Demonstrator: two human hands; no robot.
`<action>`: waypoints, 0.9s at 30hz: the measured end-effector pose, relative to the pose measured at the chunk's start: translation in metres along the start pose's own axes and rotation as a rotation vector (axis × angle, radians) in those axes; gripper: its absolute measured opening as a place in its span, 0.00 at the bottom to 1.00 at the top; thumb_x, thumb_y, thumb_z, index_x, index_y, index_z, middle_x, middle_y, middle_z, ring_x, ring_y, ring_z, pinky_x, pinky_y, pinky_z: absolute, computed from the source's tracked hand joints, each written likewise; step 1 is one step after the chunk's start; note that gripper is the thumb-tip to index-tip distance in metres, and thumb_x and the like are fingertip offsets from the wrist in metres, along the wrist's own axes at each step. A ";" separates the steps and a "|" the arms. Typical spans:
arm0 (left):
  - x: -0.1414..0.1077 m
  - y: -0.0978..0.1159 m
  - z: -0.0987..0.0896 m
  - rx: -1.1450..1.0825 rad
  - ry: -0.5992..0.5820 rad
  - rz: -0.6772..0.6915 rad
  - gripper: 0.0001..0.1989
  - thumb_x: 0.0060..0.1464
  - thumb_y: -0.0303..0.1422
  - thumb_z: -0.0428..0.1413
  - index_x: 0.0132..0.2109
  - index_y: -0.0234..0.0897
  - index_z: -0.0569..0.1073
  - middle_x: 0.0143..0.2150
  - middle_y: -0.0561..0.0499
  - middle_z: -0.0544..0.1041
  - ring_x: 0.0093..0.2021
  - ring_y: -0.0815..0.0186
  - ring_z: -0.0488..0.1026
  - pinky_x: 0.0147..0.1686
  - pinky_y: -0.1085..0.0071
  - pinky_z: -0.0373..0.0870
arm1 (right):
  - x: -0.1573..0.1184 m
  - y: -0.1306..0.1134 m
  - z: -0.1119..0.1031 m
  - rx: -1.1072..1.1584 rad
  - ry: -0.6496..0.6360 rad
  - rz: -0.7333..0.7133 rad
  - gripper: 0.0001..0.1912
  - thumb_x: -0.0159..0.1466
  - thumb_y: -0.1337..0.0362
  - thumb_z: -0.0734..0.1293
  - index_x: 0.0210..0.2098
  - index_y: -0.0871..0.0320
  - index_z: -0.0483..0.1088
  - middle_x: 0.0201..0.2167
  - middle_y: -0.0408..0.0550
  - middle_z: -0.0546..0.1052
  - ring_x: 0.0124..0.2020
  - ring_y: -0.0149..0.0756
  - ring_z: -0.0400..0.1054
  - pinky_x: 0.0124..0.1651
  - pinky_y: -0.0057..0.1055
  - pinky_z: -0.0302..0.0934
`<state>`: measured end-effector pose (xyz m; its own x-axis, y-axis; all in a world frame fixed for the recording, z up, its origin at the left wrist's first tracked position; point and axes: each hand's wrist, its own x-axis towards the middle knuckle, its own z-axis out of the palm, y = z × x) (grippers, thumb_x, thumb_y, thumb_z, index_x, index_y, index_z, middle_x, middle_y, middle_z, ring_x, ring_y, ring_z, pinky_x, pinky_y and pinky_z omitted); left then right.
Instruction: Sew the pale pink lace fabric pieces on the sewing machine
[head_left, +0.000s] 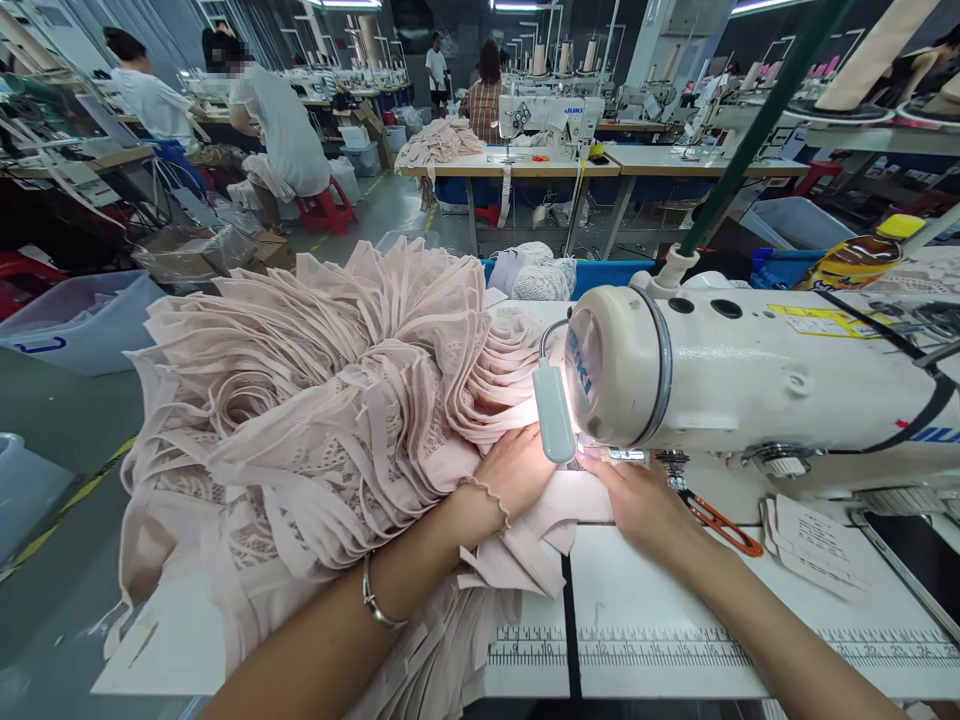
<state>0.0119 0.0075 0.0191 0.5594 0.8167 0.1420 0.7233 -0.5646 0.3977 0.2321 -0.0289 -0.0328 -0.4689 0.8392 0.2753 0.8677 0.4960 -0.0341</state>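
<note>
One view: head cam on the worker, lens above and on the near side of the sewing machine [757,370], facing forward and pitched down. Close range: machine looms large, left hand [521,468] and right hand [645,505] beside its near end. Wide coverage, from tabletop [652,590] before the machine to tables [660,160] well beyond it.

This is a garment sewing workshop: an industrial sewing machine [750,365] stands on a white table [630,595] with a ruler scale [652,652] along its near edge, and layered pink fabric pieces [322,420] are heaped toward the left edge. Beyond the far edge, people [279,130] sit among more sewing machines [555,115].
</note>
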 end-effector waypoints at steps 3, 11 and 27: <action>0.001 -0.001 0.001 0.025 0.029 0.000 0.14 0.67 0.26 0.43 0.40 0.39 0.74 0.36 0.52 0.74 0.38 0.63 0.69 0.41 0.67 0.67 | 0.001 -0.001 0.000 -0.062 0.022 -0.004 0.31 0.59 0.77 0.54 0.57 0.52 0.71 0.53 0.50 0.78 0.48 0.42 0.72 0.52 0.42 0.64; 0.001 0.000 0.014 0.265 0.059 0.099 0.14 0.65 0.23 0.44 0.43 0.37 0.74 0.39 0.46 0.75 0.43 0.59 0.71 0.44 0.61 0.67 | -0.002 0.016 0.022 -0.085 0.018 -0.023 0.23 0.61 0.76 0.55 0.48 0.57 0.74 0.37 0.54 0.79 0.38 0.43 0.70 0.45 0.39 0.63; 0.003 -0.008 0.010 0.071 -0.011 0.096 0.06 0.64 0.30 0.54 0.47 0.37 0.72 0.52 0.45 0.75 0.58 0.56 0.67 0.58 0.57 0.65 | 0.006 -0.006 -0.006 -0.236 0.093 -0.028 0.29 0.54 0.82 0.55 0.49 0.54 0.72 0.33 0.50 0.76 0.32 0.39 0.68 0.36 0.34 0.61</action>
<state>0.0122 0.0129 0.0070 0.6313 0.7575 0.1662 0.6931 -0.6472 0.3173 0.2251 -0.0282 -0.0247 -0.4858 0.7962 0.3606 0.8740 0.4439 0.1974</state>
